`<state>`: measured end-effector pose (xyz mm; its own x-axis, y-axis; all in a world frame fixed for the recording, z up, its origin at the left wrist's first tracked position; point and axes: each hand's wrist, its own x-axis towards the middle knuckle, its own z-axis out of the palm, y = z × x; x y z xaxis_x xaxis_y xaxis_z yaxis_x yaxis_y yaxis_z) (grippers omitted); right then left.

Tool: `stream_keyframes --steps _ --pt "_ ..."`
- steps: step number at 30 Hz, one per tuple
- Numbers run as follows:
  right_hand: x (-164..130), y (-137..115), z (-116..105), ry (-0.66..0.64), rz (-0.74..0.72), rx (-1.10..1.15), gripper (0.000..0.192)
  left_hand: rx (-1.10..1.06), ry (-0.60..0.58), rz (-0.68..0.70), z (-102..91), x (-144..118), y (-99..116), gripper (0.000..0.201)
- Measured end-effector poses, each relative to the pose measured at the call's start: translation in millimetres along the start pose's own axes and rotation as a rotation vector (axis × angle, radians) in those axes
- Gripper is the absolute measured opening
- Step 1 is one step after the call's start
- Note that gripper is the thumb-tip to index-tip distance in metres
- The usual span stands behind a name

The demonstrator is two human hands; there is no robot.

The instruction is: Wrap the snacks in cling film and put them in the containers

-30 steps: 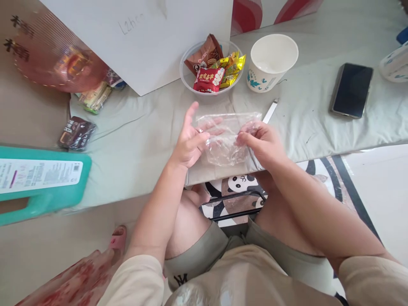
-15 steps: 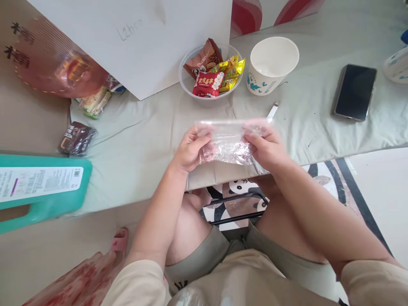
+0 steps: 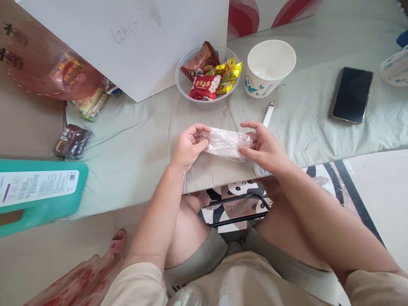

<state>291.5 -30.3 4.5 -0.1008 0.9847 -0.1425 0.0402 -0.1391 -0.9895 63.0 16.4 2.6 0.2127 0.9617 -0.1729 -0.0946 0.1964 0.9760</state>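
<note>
Pale green cloth covers the desk [image 3: 134, 140] in front of you, and past its near edge a panda-patterned mat [image 3: 237, 187] shows on the floor between your knees.

Your left hand [image 3: 188, 146] and right hand [image 3: 264, 146] hold a crumpled clear plastic bag [image 3: 227, 143] between them, just above the near edge of the desk. The left hand pinches the bag's left end between thumb and curled fingers; the right hand grips the right end with the thumb underneath and the fingers partly spread over the top. The bag is bunched into a narrow strip stretched from one hand to the other.

Beyond your hands, a clear bowl [image 3: 182, 85] holds wrapped snacks, with a red packet [image 3: 205, 86] in front and yellow and brown ones behind. Just to its right stands a white paper cup [image 3: 269, 68], and a small white stick-like object [image 3: 268, 114] lies between the cup and your right hand. A dark phone [image 3: 350, 95] lies face up well to the right. A white board [image 3: 143, 38] leans at the back left, a dark snack packet [image 3: 72, 141] sits at the far left of the cloth, and a teal container [image 3: 38, 193] juts in at the left edge.
</note>
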Motion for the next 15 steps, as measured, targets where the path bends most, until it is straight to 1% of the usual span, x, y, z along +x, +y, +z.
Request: stream_keyframes --steps 1,2,4,5,6,7,8,9,10,11,12,13,14,15 --pt "-1 1 -1 0.024 -0.006 0.021 0.057 -0.004 0.004 0.021 -0.8 -1 1 0.031" --pt "-2 1 -3 0.067 -0.020 0.033 0.052 -0.001 -0.003 0.037 -1.8 -2 1 0.032" --pt "-2 1 -7 0.170 -0.055 0.096 0.033 0.036 -0.046 0.063 -3.7 -5 2 0.032" --pt "-2 0 -8 0.190 -0.050 0.143 0.027 0.072 -0.079 0.080 -4.3 -6 2 0.032" --pt "-2 -2 -9 0.161 -0.025 0.176 0.027 0.119 -0.117 0.100 -4.3 -7 1 0.033" --pt "-2 -4 -9 0.078 0.017 0.173 0.030 0.174 -0.155 0.126 -3.6 -8 0 0.033" --pt "-3 -6 -8 -0.041 0.063 0.125 0.032 0.237 -0.180 0.165 -2.1 -9 -1 0.035" --pt "-3 -9 -5 -0.166 0.103 0.037 0.032 0.315 -0.172 0.223 0.2 -9 -2 0.038" --pt "-4 -11 -2 -0.265 0.128 -0.070 0.029 0.411 -0.115 0.298 3.4 -10 -2 0.040" --pt "-4 -13 1 -0.317 0.134 -0.170 0.025 0.515 -0.009 0.390 7.3 -12 -3 0.041" --pt "-5 -14 5 -0.317 0.122 -0.246 0.022 0.617 0.113 0.487 11.9 -13 -2 0.039" --pt "-5 -15 8 -0.278 0.096 -0.293 0.021 0.708 0.210 0.579 16.9 -15 -2 0.035" --pt "-6 -15 10 -0.224 0.060 -0.312 0.022 0.776 0.253 0.651 22.0 -18 -1 0.029" --pt "-6 -14 12 -0.178 0.019 -0.311 0.022 0.814 0.228 0.696 27.1 -20 -1 0.024"
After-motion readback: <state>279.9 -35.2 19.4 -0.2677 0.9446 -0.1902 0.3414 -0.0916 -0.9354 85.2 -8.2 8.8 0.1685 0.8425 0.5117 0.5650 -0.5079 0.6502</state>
